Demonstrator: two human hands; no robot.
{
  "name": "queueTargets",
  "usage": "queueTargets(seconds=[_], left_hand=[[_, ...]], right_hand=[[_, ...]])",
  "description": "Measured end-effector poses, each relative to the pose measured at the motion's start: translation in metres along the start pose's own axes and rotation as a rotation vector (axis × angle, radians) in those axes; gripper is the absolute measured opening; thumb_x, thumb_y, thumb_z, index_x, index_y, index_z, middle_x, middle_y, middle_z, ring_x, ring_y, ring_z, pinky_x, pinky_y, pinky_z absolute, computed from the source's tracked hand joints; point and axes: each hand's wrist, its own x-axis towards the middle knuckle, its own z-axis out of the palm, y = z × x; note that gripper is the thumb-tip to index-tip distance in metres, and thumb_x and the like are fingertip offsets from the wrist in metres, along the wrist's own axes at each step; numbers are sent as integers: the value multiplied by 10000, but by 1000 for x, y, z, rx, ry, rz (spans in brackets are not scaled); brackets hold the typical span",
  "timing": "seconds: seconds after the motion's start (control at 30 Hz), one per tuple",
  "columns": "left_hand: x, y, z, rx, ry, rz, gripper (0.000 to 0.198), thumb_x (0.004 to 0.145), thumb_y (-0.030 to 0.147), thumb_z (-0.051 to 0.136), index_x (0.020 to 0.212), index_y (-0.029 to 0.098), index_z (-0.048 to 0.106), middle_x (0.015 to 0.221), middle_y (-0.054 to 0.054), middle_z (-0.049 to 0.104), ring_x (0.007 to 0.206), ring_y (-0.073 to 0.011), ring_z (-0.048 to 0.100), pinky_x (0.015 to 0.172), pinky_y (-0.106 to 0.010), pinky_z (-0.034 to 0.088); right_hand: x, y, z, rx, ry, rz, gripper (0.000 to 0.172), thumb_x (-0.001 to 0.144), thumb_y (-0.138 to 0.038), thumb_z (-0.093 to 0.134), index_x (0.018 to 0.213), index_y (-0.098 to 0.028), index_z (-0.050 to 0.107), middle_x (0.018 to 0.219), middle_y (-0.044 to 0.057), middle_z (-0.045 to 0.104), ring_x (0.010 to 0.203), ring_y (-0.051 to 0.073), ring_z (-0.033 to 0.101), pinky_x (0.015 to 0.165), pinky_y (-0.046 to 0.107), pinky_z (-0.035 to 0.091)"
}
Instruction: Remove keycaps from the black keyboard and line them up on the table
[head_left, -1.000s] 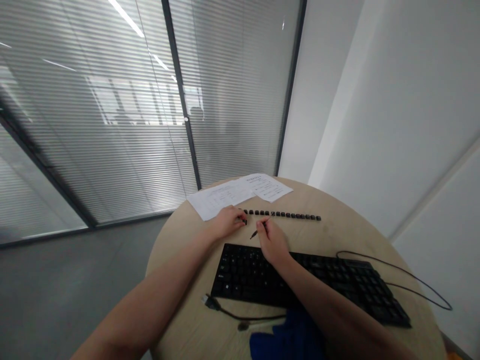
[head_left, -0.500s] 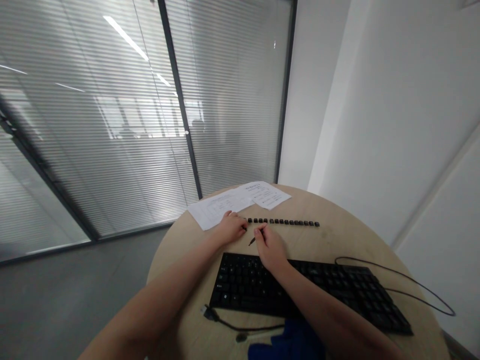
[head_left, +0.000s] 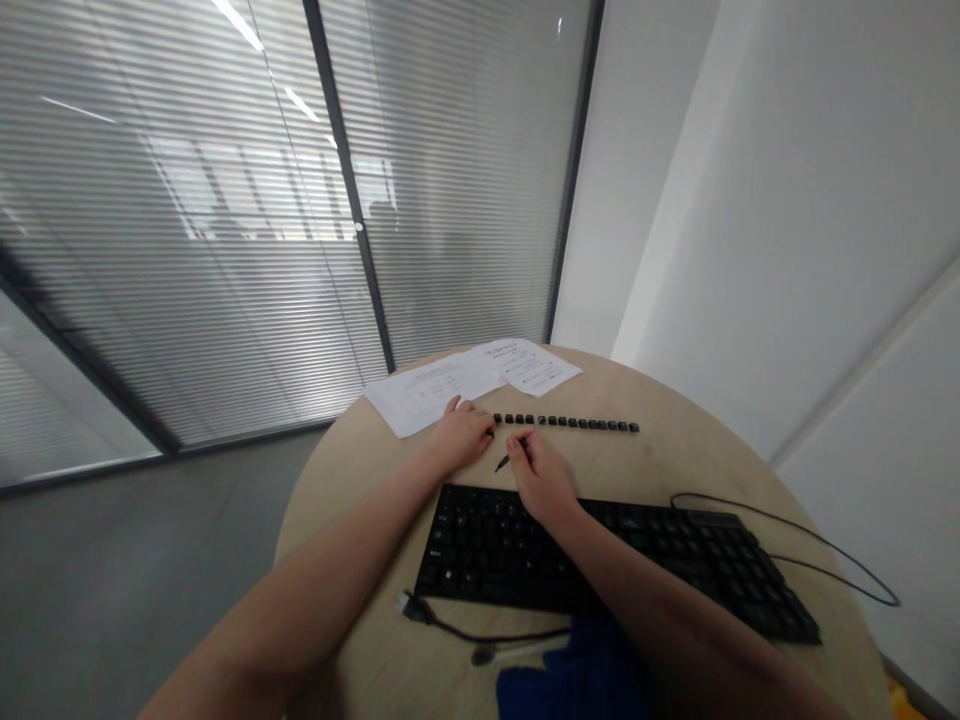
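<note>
A line of small black keycaps [head_left: 572, 422] lies across the table beyond my hands. My left hand [head_left: 463, 437] rests at the left end of that line, fingers curled, with a small black keycap [head_left: 490, 433] at the fingertips. Close by on the right, my right hand [head_left: 541, 474] is closed round a slim dark pen-like tool [head_left: 502, 462], whose thin end points down and left towards the tabletop. Under my right wrist and forearm sits a black keyboard [head_left: 480, 560], partly covered by the arm.
Printed paper sheets [head_left: 427, 392] lie behind my left hand on the round wooden table [head_left: 675, 440]. A USB plug [head_left: 414, 607] and cable lie before the keyboard, beside blue cloth [head_left: 577, 680]. A cable loop [head_left: 862, 575] hangs past the right edge.
The view has tipped down slightly, so everything on the table appears higher. Both hands keep nearly the same place and the same grips.
</note>
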Motion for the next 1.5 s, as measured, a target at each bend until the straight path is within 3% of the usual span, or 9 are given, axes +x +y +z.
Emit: queueTargets(seconds=[0.87, 1.17, 1.5], left_hand=[[-5, -9, 0, 22, 170, -148, 173, 846, 246, 633, 984, 256, 736, 1095, -57, 708, 1127, -294, 537, 1116, -532, 301], [-8, -12, -3, 70, 97, -196, 175, 844, 255, 610, 932, 265, 761, 1124, -66, 701, 1135, -314, 523, 1089, -542, 314], [-8, -15, 1, 93, 111, -218, 171, 834, 248, 613, 915, 269, 761, 1116, -67, 694, 1126, -309, 515, 1073, -532, 321]], right_hand=[[1, 1, -1, 8, 24, 0, 324, 954, -482, 432, 901, -204, 590, 676, -1, 575, 623, 161, 548, 601, 252, 370], [1, 2, 0, 5, 19, -1, 329, 955, -484, 425, 901, -200, 584, 670, -1, 572, 616, 160, 543, 594, 252, 364], [0, 1, -1, 0, 25, -9, 327, 959, -479, 429, 897, -202, 592, 671, 2, 577, 613, 162, 551, 595, 256, 371]])
